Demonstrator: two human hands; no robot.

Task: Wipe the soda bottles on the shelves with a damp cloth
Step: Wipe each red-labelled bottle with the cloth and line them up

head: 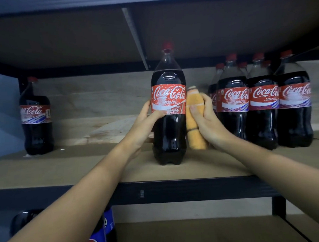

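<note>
Orange ribbed cloth [194, 117], gripped by the right hand [207, 122], presses against the right side of the smooth plastic cola bottle [169, 120] standing upright near the front of the wooden shelf [84, 170], while the left hand [146, 125] grips its red label.

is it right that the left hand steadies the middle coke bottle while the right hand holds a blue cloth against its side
Not quite: the cloth is orange, not blue, as the head view shows. The left hand does steady the middle Coke bottle while the right hand holds the cloth against its side.
</note>
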